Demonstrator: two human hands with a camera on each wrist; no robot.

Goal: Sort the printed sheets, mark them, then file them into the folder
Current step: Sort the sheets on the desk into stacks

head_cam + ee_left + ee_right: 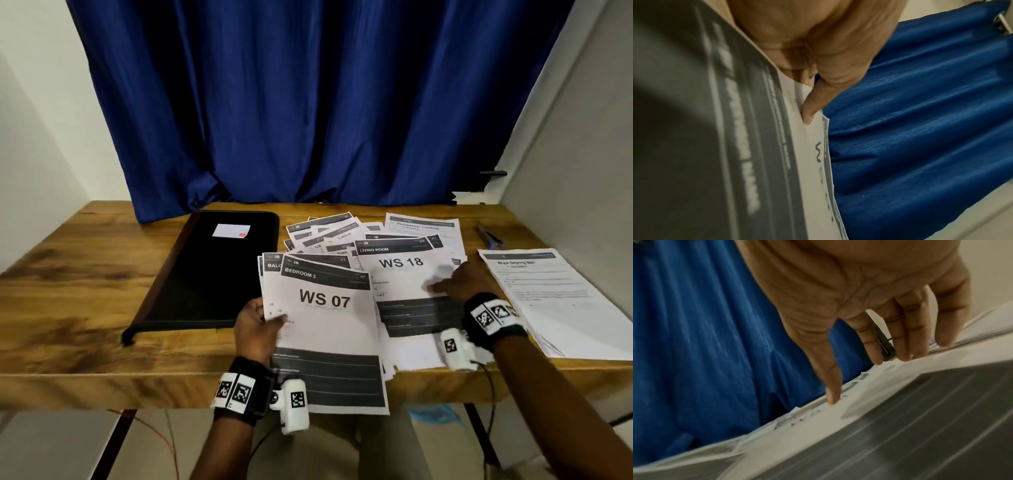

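Your left hand (pixel 258 329) is pinching the "WS 07" sheet (pixel 329 329) by its left edge, thumb on top and fingers tucked underneath. The left wrist view shows the thumb (pixel 813 104) pressed onto the paper. That sheet's long axis runs from you toward the curtain (pixel 308 102), header at the far end, and it's tipped a little clockwise; its near end hangs past the front edge of the table (pixel 85 274). There are more sheets stacked right under it, same grip.

Taking WS 07 as the anchor: just to its right, and partly tucked under it, lies the "WS 18" sheet (pixel 407 284), also long axis toward the curtain, header far. Your right hand (pixel 469 281) rests on it with fingers straight and spread, tips (pixel 875 353) touching the paper, not gripping anything.

Behind both, a loose fan of overlapping sheets (pixel 342 233) points every which way. Left of WS 07 is the closed black folder (pixel 212 270), long side toward the curtain, with a small white label on its far part. Well to the right sits a separate stack of text pages (pixel 555 301), angled, and a pen (pixel 489 236) beyond it.
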